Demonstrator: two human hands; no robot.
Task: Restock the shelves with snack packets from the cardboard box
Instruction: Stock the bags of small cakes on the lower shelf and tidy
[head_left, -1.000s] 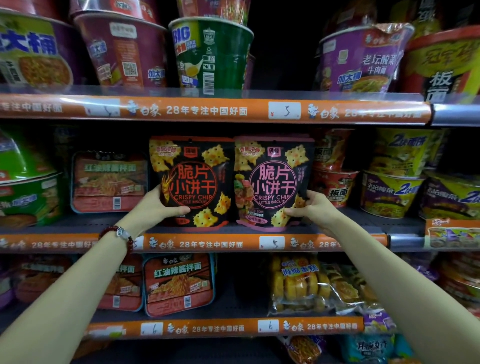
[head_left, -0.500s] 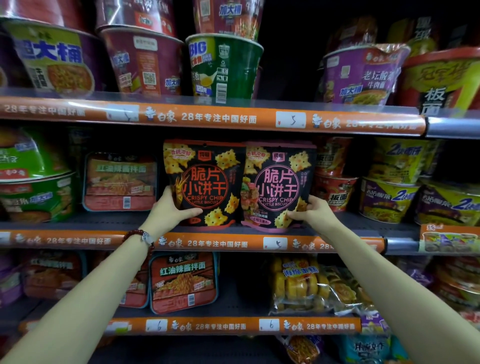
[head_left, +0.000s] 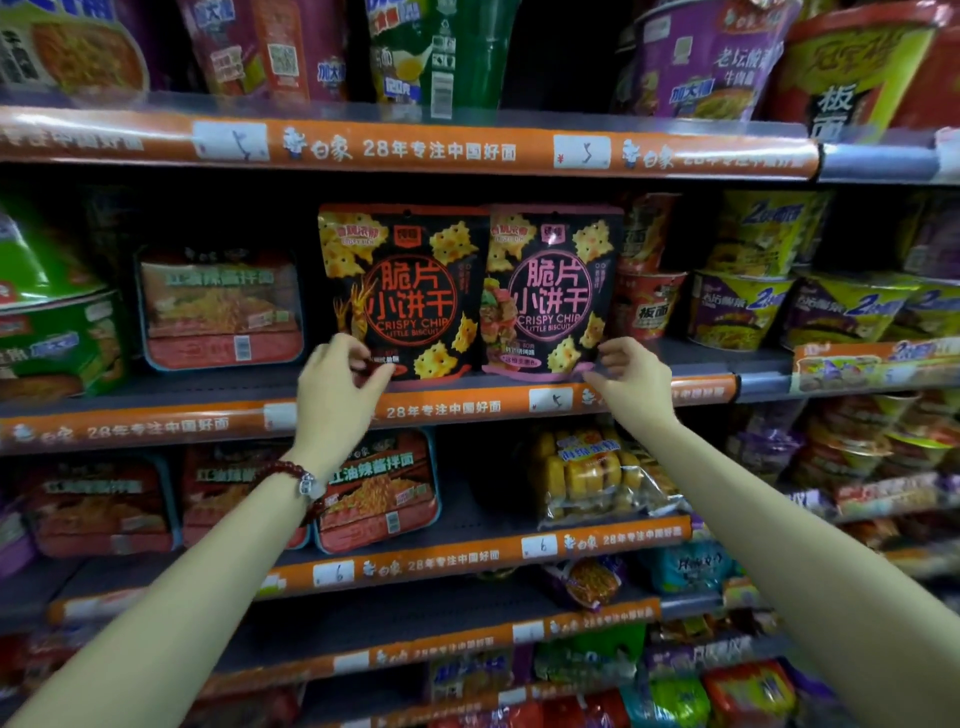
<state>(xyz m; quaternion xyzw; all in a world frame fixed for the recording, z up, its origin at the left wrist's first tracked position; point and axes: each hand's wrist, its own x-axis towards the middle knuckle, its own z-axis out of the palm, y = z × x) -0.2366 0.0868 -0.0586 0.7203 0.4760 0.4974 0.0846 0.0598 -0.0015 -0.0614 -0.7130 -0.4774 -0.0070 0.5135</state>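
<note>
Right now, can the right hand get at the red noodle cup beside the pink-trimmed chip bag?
Probably yes: the right hand sits at the pink-trimmed bag's lower corner, and the red noodle cup stands just right of it, front unobstructed.

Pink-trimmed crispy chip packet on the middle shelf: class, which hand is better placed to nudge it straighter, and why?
Right. The right hand sits at the pink-trimmed packet's lower right corner, while the left hand is at the orange-trimmed packet beside it.
</note>
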